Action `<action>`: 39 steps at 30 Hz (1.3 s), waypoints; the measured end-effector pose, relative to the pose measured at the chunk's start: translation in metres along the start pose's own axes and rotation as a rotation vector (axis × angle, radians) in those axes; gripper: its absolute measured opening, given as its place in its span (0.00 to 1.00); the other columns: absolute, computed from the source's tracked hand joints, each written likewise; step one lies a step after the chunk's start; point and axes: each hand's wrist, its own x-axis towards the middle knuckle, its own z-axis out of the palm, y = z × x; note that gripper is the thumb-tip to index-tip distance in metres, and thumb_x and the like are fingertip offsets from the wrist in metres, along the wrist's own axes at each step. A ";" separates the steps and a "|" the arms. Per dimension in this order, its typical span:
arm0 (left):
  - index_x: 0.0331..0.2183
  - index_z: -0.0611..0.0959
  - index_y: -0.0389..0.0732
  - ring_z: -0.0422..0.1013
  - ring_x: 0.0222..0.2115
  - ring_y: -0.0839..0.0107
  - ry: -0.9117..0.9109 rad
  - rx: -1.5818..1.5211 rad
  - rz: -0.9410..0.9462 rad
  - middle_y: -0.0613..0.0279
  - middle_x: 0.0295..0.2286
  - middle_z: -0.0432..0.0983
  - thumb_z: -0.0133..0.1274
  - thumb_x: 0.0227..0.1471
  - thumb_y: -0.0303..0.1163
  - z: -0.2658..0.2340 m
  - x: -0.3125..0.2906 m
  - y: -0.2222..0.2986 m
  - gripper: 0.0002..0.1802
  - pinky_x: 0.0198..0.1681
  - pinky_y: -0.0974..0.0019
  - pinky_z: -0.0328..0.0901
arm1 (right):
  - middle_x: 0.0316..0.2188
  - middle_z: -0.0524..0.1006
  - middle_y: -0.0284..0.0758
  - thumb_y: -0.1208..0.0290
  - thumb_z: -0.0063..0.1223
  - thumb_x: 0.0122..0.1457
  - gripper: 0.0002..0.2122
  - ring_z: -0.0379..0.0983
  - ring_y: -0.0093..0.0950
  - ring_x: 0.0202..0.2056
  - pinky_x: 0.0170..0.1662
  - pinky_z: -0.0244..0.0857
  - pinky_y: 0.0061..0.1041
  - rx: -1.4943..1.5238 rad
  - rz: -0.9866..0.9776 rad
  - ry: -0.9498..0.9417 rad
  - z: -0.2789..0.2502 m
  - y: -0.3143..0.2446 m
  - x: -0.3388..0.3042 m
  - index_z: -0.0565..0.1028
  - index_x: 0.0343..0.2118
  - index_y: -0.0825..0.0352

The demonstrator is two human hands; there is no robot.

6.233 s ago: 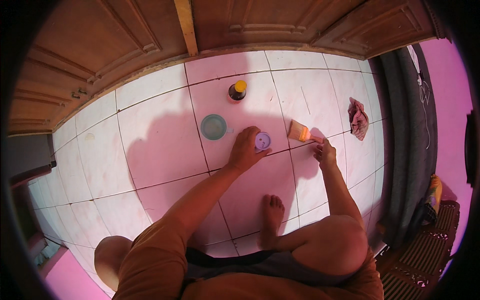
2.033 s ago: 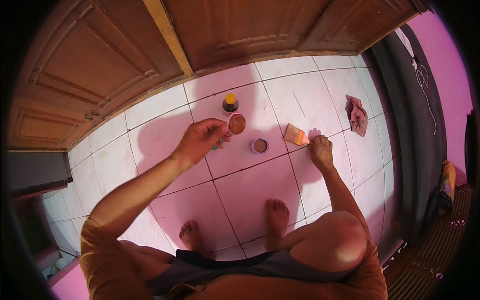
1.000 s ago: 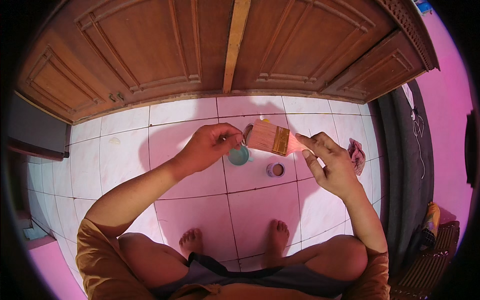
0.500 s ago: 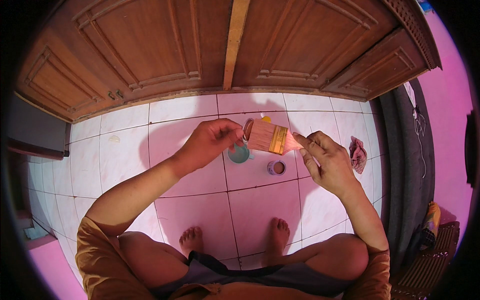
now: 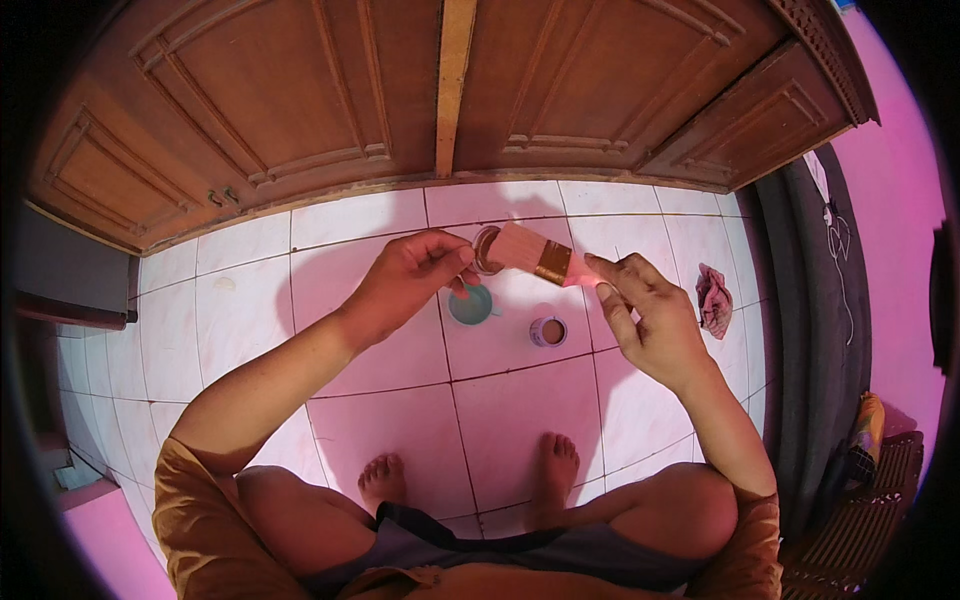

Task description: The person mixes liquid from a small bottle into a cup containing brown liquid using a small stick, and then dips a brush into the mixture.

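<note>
My right hand (image 5: 655,315) grips a wide paintbrush (image 5: 535,252) by its handle, bristles pointing left. The brush has pale pinkish bristles and a gold metal band. Between the closed fingertips of my left hand (image 5: 410,280) is the edge of a small round lid (image 5: 486,249), brown on its inner face with a light rim. The bristle tips are right at the lid's right side; whether they touch it I cannot tell. Below the hands, a greenish cup with a handle (image 5: 471,305) and a small open can of brownish paint (image 5: 548,331) stand on the floor.
A large brown wooden cabinet (image 5: 600,90) with panelled doors spans the far side. White tiles (image 5: 370,350) cover the floor around my bare feet. A crumpled pink cloth (image 5: 714,300) lies to the right, beside a long dark grey cushioned piece (image 5: 800,300) with a white cable.
The lid has turned so that more of its brown inner face shows. The brush has shifted slightly up and its bristles tilt more toward the lid. Both hands keep their hold.
</note>
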 end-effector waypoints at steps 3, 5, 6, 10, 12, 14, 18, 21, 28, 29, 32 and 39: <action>0.44 0.83 0.36 0.77 0.37 0.73 -0.006 -0.046 -0.011 0.61 0.35 0.82 0.53 0.68 0.36 0.002 0.000 0.001 0.13 0.45 0.66 0.72 | 0.34 0.76 0.36 0.75 0.54 0.64 0.15 0.76 0.31 0.25 0.30 0.72 0.31 -0.157 -0.097 -0.032 0.001 0.002 -0.001 0.79 0.53 0.62; 0.44 0.83 0.37 0.77 0.37 0.73 0.012 -0.042 -0.031 0.61 0.34 0.82 0.53 0.68 0.36 0.002 0.000 0.004 0.13 0.45 0.65 0.72 | 0.34 0.77 0.37 0.75 0.54 0.63 0.16 0.77 0.31 0.27 0.32 0.71 0.29 -0.232 -0.083 -0.097 -0.005 0.004 -0.004 0.79 0.54 0.63; 0.44 0.84 0.37 0.77 0.37 0.73 0.027 -0.037 -0.052 0.61 0.34 0.82 0.54 0.68 0.36 0.001 0.000 0.006 0.13 0.45 0.65 0.72 | 0.34 0.77 0.37 0.75 0.54 0.63 0.16 0.77 0.31 0.27 0.32 0.71 0.29 -0.231 -0.087 -0.099 -0.005 0.010 -0.005 0.79 0.54 0.63; 0.44 0.84 0.37 0.77 0.37 0.73 0.020 -0.085 -0.038 0.61 0.34 0.82 0.54 0.67 0.36 -0.001 0.002 0.003 0.13 0.45 0.66 0.72 | 0.29 0.77 0.33 0.72 0.48 0.68 0.13 0.72 0.23 0.26 0.33 0.67 0.23 0.321 0.222 -0.154 -0.008 0.025 -0.008 0.77 0.52 0.69; 0.44 0.84 0.36 0.76 0.37 0.73 0.036 -0.038 -0.040 0.61 0.34 0.82 0.54 0.67 0.36 0.000 0.003 0.005 0.13 0.44 0.66 0.72 | 0.27 0.76 0.31 0.71 0.45 0.70 0.13 0.69 0.20 0.26 0.33 0.65 0.20 0.527 0.465 -0.200 -0.009 0.025 -0.008 0.77 0.51 0.71; 0.44 0.84 0.36 0.76 0.36 0.74 0.033 -0.026 -0.030 0.61 0.34 0.82 0.55 0.67 0.36 -0.001 0.002 0.004 0.13 0.43 0.66 0.72 | 0.25 0.74 0.28 0.68 0.41 0.73 0.15 0.66 0.16 0.26 0.32 0.63 0.19 0.626 0.519 -0.233 -0.009 0.024 -0.006 0.77 0.50 0.72; 0.43 0.84 0.36 0.76 0.35 0.75 0.034 0.031 -0.009 0.61 0.34 0.82 0.55 0.67 0.36 0.001 0.002 0.004 0.13 0.42 0.68 0.72 | 0.26 0.75 0.29 0.68 0.43 0.72 0.14 0.67 0.17 0.27 0.33 0.64 0.20 0.643 0.529 -0.204 -0.007 0.026 -0.006 0.77 0.49 0.72; 0.43 0.84 0.36 0.75 0.34 0.76 0.016 0.082 -0.008 0.62 0.34 0.82 0.55 0.67 0.36 0.003 0.000 0.007 0.12 0.42 0.69 0.71 | 0.25 0.75 0.29 0.67 0.44 0.72 0.14 0.68 0.18 0.27 0.34 0.64 0.21 0.485 0.508 -0.161 -0.004 0.024 -0.005 0.77 0.48 0.72; 0.43 0.84 0.36 0.75 0.33 0.77 0.021 0.187 0.009 0.64 0.33 0.82 0.55 0.67 0.36 0.012 -0.003 0.010 0.12 0.41 0.70 0.71 | 0.22 0.74 0.35 0.67 0.46 0.70 0.14 0.70 0.23 0.26 0.34 0.67 0.26 0.290 0.421 -0.169 -0.002 0.009 0.002 0.78 0.46 0.73; 0.44 0.84 0.36 0.74 0.32 0.78 0.022 0.194 0.013 0.65 0.33 0.82 0.56 0.66 0.36 0.012 -0.002 0.007 0.13 0.40 0.71 0.70 | 0.22 0.74 0.36 0.66 0.47 0.70 0.14 0.71 0.24 0.25 0.33 0.67 0.27 0.291 0.433 -0.182 -0.002 0.008 0.002 0.78 0.47 0.73; 0.45 0.84 0.36 0.73 0.32 0.79 0.011 0.221 0.016 0.65 0.34 0.82 0.56 0.66 0.35 0.014 0.000 0.001 0.13 0.40 0.71 0.70 | 0.22 0.74 0.35 0.66 0.47 0.70 0.14 0.71 0.24 0.26 0.34 0.67 0.26 0.276 0.451 -0.203 -0.004 0.003 0.004 0.78 0.46 0.73; 0.44 0.84 0.35 0.74 0.32 0.79 -0.022 0.293 0.047 0.64 0.35 0.83 0.56 0.66 0.32 0.013 0.000 -0.001 0.11 0.40 0.71 0.71 | 0.23 0.75 0.31 0.66 0.45 0.71 0.15 0.70 0.20 0.28 0.36 0.66 0.23 0.455 0.532 -0.238 -0.006 0.006 0.005 0.78 0.48 0.74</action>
